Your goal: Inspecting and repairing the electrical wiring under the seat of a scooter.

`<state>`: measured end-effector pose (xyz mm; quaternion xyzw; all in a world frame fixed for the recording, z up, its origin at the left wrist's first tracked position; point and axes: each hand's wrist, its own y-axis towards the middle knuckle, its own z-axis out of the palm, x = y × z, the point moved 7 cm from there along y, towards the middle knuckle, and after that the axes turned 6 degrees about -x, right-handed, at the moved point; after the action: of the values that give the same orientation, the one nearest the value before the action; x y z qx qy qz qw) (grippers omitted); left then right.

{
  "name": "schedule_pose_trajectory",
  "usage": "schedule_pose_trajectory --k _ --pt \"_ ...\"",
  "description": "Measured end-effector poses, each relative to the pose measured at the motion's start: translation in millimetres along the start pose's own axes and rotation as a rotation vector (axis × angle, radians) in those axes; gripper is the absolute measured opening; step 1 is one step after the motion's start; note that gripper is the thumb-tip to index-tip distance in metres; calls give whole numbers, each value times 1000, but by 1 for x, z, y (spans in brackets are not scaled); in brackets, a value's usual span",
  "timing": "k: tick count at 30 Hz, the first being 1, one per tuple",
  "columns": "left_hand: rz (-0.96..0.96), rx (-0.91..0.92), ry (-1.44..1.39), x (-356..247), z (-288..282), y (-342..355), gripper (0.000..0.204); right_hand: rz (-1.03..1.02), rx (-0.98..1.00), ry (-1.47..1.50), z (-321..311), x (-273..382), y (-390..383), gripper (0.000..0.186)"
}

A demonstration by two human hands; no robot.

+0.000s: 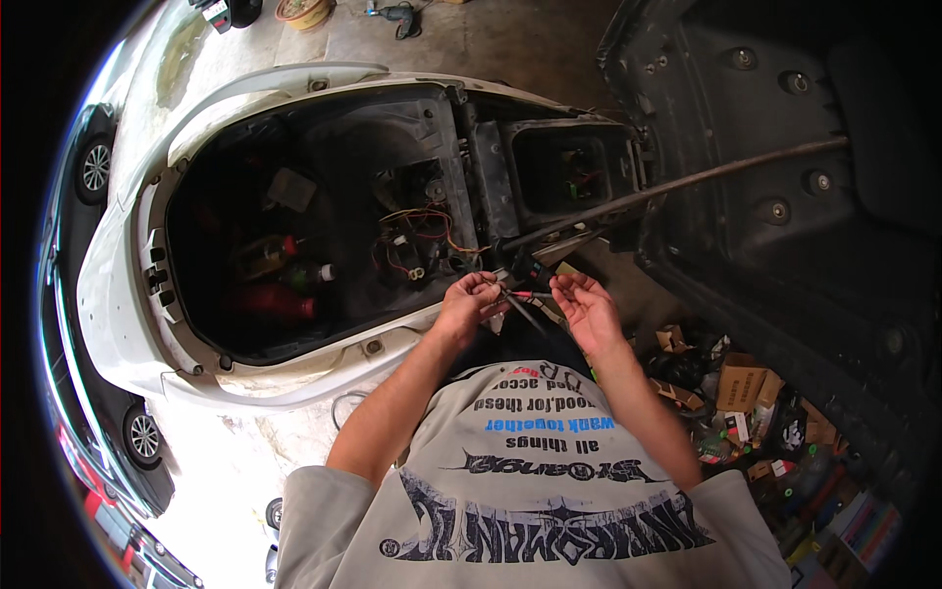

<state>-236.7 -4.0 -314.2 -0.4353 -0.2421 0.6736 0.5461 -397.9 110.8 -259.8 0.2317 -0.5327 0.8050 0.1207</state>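
My left hand [475, 300] is closed, its thumb and fingers pinching thin wires beside the scooter's rim. A short red lead [530, 294] stretches from those fingertips toward my right hand [587, 310], whose thumb and forefinger are pinched together at its other end. Below the red lead a dark cable [526, 313] hangs down from my left fingers. Just above, between the hands, sits a small black box-shaped part [534, 270]; I cannot tell what supports it. Loose coloured wires with pale connectors [416, 273] lie in the open under-seat compartment [334, 128] of the white scooter.
Plastic bottles [280, 299] and a pale box [291, 188] lie in the compartment. A raised dark seat [785, 118] and a rusty rod [726, 177] stand to the right. Cartons [741, 383] and clutter cover the floor at lower right. A power drill [397, 18] lies at the back.
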Motion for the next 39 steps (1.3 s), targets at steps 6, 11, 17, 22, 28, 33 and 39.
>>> schedule_pose_trajectory --k 6,11,17,22,28,33,39 --pt "8 -19 -2 -3 -2 -2 17 97 2 -207 -9 -11 -7 19" --pt "10 -17 46 -2 -2 -1 16 36 -34 -902 -16 -10 -10 17" --pt "9 -11 57 -1 -4 -1 16 -335 204 -1674 0 -2 -16 22" --pt "-13 -21 89 2 -5 1 16 -81 234 -1781 -10 -8 -13 24" --pt "-34 8 110 6 0 -2 17 -148 371 -2090 -7 -20 -16 21" --pt "-45 11 102 6 1 0 17 -100 390 -2109 -4 -35 -10 24" --pt "-49 3 92 7 1 1 18 -106 235 -1295 -16 -27 13 25"
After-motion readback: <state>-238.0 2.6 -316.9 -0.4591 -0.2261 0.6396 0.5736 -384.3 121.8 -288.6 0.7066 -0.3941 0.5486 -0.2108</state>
